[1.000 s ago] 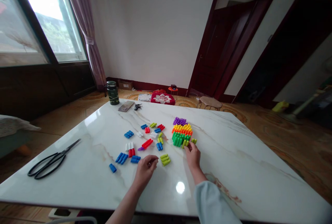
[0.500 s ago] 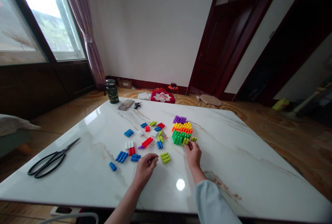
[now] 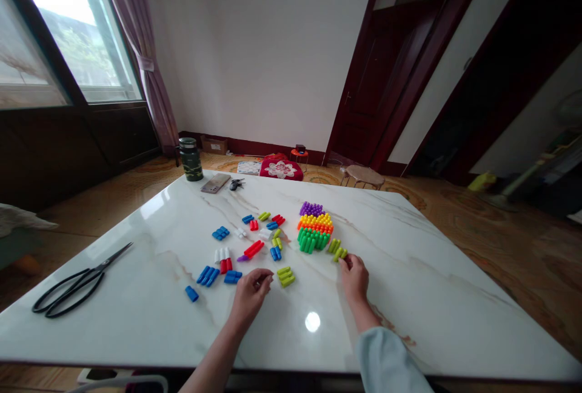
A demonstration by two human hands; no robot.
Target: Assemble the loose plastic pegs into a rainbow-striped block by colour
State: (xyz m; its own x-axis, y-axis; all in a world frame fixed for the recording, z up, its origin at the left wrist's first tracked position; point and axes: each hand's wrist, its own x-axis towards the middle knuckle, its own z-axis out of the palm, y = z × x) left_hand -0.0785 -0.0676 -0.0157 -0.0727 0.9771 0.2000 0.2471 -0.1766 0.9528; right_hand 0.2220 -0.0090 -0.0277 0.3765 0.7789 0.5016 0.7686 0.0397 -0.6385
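My right hand (image 3: 355, 278) is closed at the fingertips on a short row of lime-green peg-shaped plastic blocks (image 3: 339, 253). Another lime-green row (image 3: 333, 245) lies against or just behind it. Left of them, a cluster of green blocks (image 3: 313, 239) stands upright, with orange, yellow (image 3: 318, 219) and purple blocks (image 3: 311, 208) lined up behind. My left hand (image 3: 251, 293) rests on the table with curled fingers; anything inside them is hidden. It lies between joined blue blocks (image 3: 233, 277) and a lime-green set (image 3: 286, 276), close to both.
Loose blue, red, white and lime-green block rows (image 3: 253, 250) are scattered across the marble-patterned table (image 3: 436, 296). Black-handled scissors (image 3: 82, 284) lie at the left. A camouflage flask (image 3: 190, 159), a phone (image 3: 215, 183) and keys (image 3: 236, 184) are at the far left edge.
My right hand has moved right and slightly nearer, bringing the lime-green row away from the green cluster to beside the other lime-green row. The left hand keeps its pose.
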